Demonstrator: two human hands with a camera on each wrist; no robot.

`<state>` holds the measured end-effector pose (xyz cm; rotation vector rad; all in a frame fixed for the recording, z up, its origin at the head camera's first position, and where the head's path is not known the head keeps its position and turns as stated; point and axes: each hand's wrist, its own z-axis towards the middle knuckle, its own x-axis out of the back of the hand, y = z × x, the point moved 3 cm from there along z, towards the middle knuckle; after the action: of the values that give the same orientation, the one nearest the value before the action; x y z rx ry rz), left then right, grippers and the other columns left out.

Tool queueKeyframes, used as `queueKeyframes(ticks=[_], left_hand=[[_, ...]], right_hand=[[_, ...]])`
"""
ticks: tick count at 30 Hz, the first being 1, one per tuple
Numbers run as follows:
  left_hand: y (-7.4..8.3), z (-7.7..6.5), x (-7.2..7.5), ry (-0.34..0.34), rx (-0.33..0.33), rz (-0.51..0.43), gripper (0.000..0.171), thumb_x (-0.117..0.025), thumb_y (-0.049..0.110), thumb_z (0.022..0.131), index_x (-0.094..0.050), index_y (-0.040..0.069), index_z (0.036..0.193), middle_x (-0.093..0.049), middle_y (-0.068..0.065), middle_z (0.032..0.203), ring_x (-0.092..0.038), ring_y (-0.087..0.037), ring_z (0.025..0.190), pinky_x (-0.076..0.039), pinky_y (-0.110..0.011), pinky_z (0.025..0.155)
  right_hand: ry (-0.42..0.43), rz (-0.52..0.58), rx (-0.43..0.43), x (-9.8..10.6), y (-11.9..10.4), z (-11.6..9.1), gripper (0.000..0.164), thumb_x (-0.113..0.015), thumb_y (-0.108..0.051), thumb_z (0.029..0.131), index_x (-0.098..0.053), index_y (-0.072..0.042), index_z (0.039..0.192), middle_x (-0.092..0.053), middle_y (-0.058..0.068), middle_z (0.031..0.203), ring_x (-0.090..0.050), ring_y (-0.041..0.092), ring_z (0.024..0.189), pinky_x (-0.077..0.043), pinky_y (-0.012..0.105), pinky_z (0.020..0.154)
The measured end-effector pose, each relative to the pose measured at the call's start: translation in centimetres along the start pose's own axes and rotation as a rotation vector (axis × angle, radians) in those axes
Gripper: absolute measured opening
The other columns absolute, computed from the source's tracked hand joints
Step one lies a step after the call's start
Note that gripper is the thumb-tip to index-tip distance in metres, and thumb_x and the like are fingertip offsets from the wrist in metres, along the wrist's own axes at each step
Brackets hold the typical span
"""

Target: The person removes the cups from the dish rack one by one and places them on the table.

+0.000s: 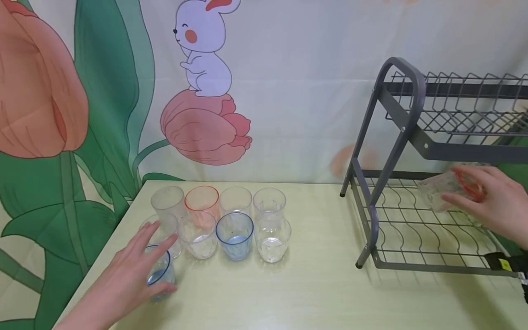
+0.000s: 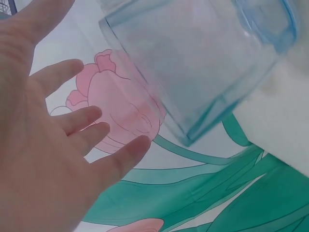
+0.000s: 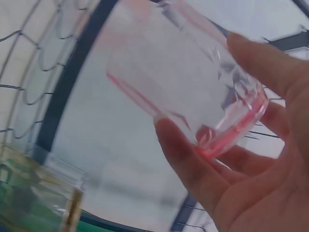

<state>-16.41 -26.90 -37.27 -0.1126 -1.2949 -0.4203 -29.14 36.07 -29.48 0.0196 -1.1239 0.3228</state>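
My left hand [image 1: 121, 275], fingers spread, is beside a blue-rimmed glass [image 1: 162, 275] at the table's front left. The left wrist view shows that blue glass [image 2: 193, 67] with a gap between it and the fingers. On the right, my right hand [image 1: 503, 201] holds a clear, red-tinted glass [image 1: 439, 190] tilted on its side, over the rack's lower shelf [image 1: 429, 266]. Thumb and fingers grip this glass [image 3: 164, 77] around its pink base in the right wrist view. Whether it touches the shelf wires I cannot tell.
Several glasses stand in two rows at left, among them a red-rimmed one [image 1: 202, 201], a blue one [image 1: 235, 238] and a clear one [image 1: 272, 238]. The dark metal rack's side frame [image 1: 396, 160] and upper basket [image 1: 466, 121] rise around my right hand. Behind hangs a printed cloth [image 1: 288, 114].
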Motion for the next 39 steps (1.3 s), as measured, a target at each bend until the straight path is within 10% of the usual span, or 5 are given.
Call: queueKeyframes(ticks=[8, 14, 24, 39], left_hand=[[1.6, 0.9, -0.1, 0.127, -0.115, -0.046, 0.085, -0.090, 0.037, 0.065, -0.053, 0.016, 0.139, -0.032, -0.021, 0.149, -0.039, -0.041, 0.130, -0.046, -0.065, 0.080], [3.2, 3.0, 0.0, 0.159, -0.176, -0.111, 0.084, -0.089, 0.034, 0.067, -0.052, 0.017, 0.141, -0.033, -0.019, 0.150, -0.041, -0.042, 0.129, -0.047, -0.062, 0.084], [6.1, 6.0, -1.4, 0.139, -0.198, -0.360, 0.082, -0.088, 0.029, 0.072, -0.048, 0.020, 0.144, -0.035, -0.007, 0.151, -0.044, -0.029, 0.130, -0.051, -0.046, 0.089], [12.8, 10.4, -3.3, 0.207, -0.332, -0.783, 0.069, -0.086, 0.018, 0.075, -0.054, 0.015, 0.136, -0.044, -0.006, 0.143, -0.053, -0.019, 0.117, -0.051, -0.032, 0.085]], right_hand=[[0.019, 0.134, 0.014, 1.3, -1.7, -1.4, 0.066, -0.074, -0.018, 0.089, -0.043, 0.000, 0.144, -0.041, 0.033, 0.134, -0.041, 0.049, 0.109, -0.047, 0.062, 0.079], [0.039, 0.261, 0.042, 1.7, -3.5, -2.5, 0.068, -0.076, -0.014, 0.086, -0.044, -0.007, 0.146, -0.044, 0.024, 0.134, -0.047, 0.046, 0.108, -0.039, 0.002, 0.079], [-0.002, 0.415, 0.077, 2.4, -7.1, -2.7, 0.068, -0.082, -0.010, 0.080, -0.052, -0.013, 0.141, -0.051, 0.010, 0.132, -0.046, 0.005, 0.101, -0.036, -0.002, 0.079], [-0.014, 0.699, 0.251, 0.5, -12.7, -2.4, 0.071, -0.081, 0.010, 0.073, -0.055, -0.009, 0.137, -0.052, 0.003, 0.130, -0.056, 0.011, 0.104, -0.050, 0.015, 0.081]])
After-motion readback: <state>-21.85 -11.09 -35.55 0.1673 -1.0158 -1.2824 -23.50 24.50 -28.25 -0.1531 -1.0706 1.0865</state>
